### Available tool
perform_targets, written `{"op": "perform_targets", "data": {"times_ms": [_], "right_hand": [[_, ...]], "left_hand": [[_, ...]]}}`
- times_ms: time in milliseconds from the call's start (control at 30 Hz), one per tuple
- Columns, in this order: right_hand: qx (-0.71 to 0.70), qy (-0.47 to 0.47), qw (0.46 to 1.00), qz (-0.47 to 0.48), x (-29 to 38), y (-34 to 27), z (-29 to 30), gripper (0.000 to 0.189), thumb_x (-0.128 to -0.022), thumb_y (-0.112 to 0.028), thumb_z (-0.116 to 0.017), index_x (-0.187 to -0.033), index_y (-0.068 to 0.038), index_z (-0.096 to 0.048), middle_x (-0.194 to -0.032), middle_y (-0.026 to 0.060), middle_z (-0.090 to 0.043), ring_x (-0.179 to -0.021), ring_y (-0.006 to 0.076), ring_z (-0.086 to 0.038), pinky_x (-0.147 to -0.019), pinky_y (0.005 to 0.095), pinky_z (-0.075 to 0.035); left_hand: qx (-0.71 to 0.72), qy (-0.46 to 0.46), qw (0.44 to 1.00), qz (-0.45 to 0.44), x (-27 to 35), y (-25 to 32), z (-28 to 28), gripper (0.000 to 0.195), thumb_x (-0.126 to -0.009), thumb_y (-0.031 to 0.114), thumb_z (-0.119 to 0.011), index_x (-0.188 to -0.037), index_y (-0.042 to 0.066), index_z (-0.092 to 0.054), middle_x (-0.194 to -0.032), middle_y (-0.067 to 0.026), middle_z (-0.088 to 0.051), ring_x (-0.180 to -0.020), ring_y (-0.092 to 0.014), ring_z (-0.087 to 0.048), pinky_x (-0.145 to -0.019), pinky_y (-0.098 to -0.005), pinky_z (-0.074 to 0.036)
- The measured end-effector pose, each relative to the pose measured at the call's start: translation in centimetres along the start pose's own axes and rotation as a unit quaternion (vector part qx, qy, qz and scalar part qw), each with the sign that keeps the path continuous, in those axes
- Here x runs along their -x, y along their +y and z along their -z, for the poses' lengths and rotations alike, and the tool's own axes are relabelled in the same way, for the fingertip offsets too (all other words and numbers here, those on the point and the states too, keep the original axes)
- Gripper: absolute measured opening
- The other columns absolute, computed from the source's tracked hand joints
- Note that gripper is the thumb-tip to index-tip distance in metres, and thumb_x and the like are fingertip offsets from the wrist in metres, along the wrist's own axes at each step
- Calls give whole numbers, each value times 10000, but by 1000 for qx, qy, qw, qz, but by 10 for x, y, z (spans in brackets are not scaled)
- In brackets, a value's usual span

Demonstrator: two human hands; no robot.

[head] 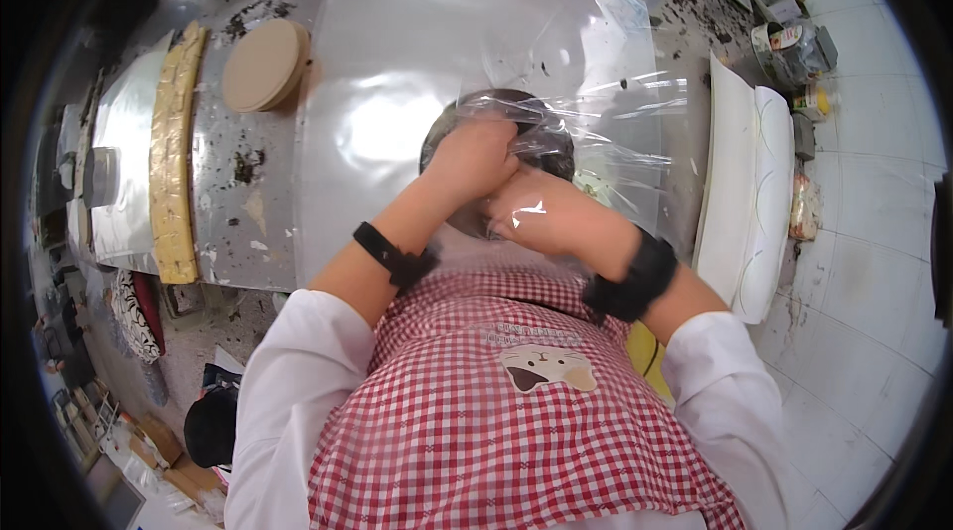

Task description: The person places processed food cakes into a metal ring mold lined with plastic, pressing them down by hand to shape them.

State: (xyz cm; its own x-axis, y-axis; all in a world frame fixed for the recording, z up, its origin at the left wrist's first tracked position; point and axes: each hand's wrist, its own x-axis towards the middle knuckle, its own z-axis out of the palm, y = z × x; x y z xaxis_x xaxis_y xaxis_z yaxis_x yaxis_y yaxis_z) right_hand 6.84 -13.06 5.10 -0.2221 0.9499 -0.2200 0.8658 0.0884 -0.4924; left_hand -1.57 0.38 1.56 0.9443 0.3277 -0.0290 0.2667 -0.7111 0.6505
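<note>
A dark round object, perhaps a bowl or mould, lies before me with crinkled clear plastic film over it. My left hand is curled into a fist on top of it, apparently pinching a gathered part of the film. Touching it from the right is my right hand, fingers bent; film with bright glints lies across its back. Its fingertips are partly hidden, so what it grips is unclear. Beneath everything, a large clear plastic sheet covers part of the worktable.
Stacked tan round discs stand at the left, near a long yellow-wrapped bar. White rolled sheets lie along the right edge. Dark crumbs are scattered over the tabletop. Jars and containers line the far right, beside white tiles.
</note>
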Motion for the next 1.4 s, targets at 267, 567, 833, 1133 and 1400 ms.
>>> {"op": "perform_targets", "data": {"times_ms": [267, 567, 833, 1133, 1400], "right_hand": [[-506, 283, 732, -359, 131, 4, 26, 526, -869, -119, -656, -1359, -21, -490, -1020, 101, -602, -952, 183, -580, -864, 299, -495], [19, 203, 979, -27, 88, -35, -8, 416, -805, -242, -691, -1172, -70, -597, -1307, 127, -567, -1246, 295, -514, -1064, 468, -376], [-78, 270, 959, -32, 77, 17, -14, 574, -774, -197, -721, -1293, -40, -532, -1289, 189, -554, -1251, 291, -487, -1076, 387, -366], [-197, 256, 942, 93, -45, 36, 31, 297, -723, -36, -633, -1010, -85, -693, -1052, 60, -688, -1012, 269, -625, -844, 358, -508], [59, 287, 956, -10, -58, 32, -3, 65, -773, -112, -577, -820, -86, -614, -806, 32, -589, -863, 210, -604, -736, 345, -506]], "left_hand": [[-300, 39, 950, -76, 2, 6, -15, 222, -754, 197, -598, -926, 57, -609, -1045, -124, -590, -1051, -305, -548, -800, -499, -458], [-208, -87, 974, -20, 8, 18, 12, 378, -707, 185, -653, -1029, 2, -576, -1137, -166, -560, -1114, -342, -528, -934, -484, -432], [-141, 41, 989, -19, 11, 17, 1, 468, -765, 276, -681, -1149, 28, -582, -1171, -160, -572, -1065, -327, -567, -856, -449, -476], [167, 14, 985, 39, 17, -19, -33, 469, -756, 292, -716, -1151, 71, -594, -1129, -97, -590, -1127, -299, -548, -919, -422, -472], [8, 111, 993, -32, 82, 7, 44, 698, -756, 241, -755, -1328, -17, -450, -1383, -198, -465, -1327, -380, -407, -1090, -450, -351]]}}
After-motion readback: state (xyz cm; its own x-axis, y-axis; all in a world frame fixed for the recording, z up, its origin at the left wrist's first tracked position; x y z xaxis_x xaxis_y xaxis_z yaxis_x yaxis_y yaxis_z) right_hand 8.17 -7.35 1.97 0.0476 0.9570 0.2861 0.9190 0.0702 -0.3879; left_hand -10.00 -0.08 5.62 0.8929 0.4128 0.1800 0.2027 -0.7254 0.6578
